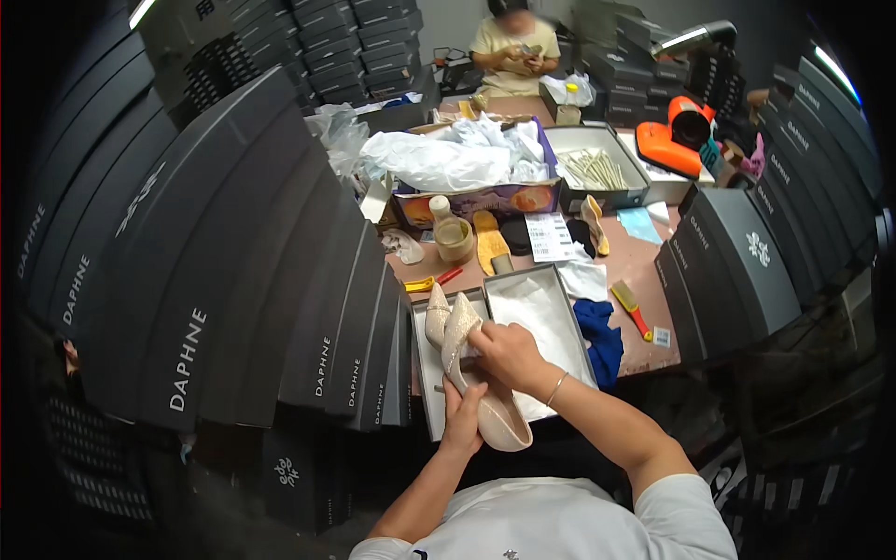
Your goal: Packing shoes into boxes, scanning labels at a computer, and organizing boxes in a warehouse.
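A sparkly beige pointed pump (pixel 504 422) is in my left hand (pixel 462 422), whose fingers wrap round its side. Over the front of this shoe, at its opening, my right hand (pixel 511 357) has its fingers curled and pressed together; whatever they pinch is hidden. A second beige pump (pixel 436 315) lies just left of the held one, over the left half of an open grey shoebox (pixel 430 411). The right half (pixel 525 285) is lined with white tissue paper.
Tall stacks of dark shoeboxes (pixel 233 252) wall the left; more boxes (pixel 737 266) stand right. Ahead are a glue bottle (pixel 454 239), a yellow-red brush (pixel 633 310), a blue cloth (pixel 597 341), a carton (pixel 476 198) of plastic-wrapped material and an orange heat blower (pixel 674 140). Someone sits opposite.
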### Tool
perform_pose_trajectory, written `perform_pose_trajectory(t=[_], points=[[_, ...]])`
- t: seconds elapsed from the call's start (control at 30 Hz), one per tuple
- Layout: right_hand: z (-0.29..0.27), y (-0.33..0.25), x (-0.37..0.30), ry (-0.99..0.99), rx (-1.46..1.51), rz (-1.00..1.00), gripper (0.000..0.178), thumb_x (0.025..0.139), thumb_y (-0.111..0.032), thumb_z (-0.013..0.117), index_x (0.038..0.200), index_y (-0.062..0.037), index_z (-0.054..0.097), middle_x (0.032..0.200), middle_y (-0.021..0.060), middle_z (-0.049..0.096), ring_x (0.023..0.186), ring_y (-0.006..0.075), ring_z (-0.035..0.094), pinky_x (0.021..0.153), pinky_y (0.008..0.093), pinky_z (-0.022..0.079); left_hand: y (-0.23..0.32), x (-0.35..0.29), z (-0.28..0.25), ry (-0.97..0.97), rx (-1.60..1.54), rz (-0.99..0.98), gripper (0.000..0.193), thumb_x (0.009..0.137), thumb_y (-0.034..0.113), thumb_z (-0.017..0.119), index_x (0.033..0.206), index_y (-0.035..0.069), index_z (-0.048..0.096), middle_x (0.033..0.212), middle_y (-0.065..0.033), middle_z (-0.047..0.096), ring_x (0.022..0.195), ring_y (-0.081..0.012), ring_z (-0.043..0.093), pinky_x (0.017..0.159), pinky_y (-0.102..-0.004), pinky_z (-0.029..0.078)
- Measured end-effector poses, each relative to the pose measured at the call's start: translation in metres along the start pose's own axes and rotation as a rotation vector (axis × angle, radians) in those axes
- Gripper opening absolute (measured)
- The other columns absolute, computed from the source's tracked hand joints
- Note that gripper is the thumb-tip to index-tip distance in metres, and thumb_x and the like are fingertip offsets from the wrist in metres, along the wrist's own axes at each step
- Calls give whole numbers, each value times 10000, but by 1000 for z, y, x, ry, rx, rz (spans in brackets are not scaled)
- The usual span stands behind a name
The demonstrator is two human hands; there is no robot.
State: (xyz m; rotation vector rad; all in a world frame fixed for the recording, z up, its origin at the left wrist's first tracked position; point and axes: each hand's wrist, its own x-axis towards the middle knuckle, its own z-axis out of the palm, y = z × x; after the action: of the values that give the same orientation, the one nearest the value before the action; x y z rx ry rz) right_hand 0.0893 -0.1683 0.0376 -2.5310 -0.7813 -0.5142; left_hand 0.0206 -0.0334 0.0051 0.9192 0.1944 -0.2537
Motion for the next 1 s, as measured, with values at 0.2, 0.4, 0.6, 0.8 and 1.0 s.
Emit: perform_pose_trajectory(t=[0.2,0.4,0.6,0.8,1.0], points=[[-33,22,-9,102,417,283,901,621,-406,871,1348,-97,439,953,108,553,820,216,576,721,347,504,12,4,-15,-127,173,-38,651,821,74,563,1404,69,273,1246,-125,464,1125,-205,515,930,-336,470],[-31,34,-36,-10,835,385,1027,716,-190,811,1506,-65,166,1185,225,591,1038,325,614,864,366,501,12,-6,13,-248,318,-105,741,796,53,534,1450,63,186,1264,-135,437,1126,-205,503,957,-340,451],[-26,51,-43,81,681,488,616,778,-58,657,1354,-44,441,1065,219,645,967,350,649,852,352,498,-30,-7,40,-217,255,-43,745,906,188,591,1476,31,138,1352,-139,369,1230,-197,401,1053,-334,325],[-27,115,-22,-137,416,570,571,791,-166,690,1307,-32,488,1035,200,668,964,340,652,837,376,510,-8,65,-30,164,1072,398,875,895,249,659,1497,-25,85,1467,-221,301,1381,-323,283,1117,-385,242],[42,106,-40,-446,142,532,656,870,-416,618,1353,-35,390,1086,304,595,918,428,633,779,477,515,-2,91,-91,221,400,64,554,893,-11,477,1423,-15,316,1263,-152,544,1106,-216,573,944,-330,465]])
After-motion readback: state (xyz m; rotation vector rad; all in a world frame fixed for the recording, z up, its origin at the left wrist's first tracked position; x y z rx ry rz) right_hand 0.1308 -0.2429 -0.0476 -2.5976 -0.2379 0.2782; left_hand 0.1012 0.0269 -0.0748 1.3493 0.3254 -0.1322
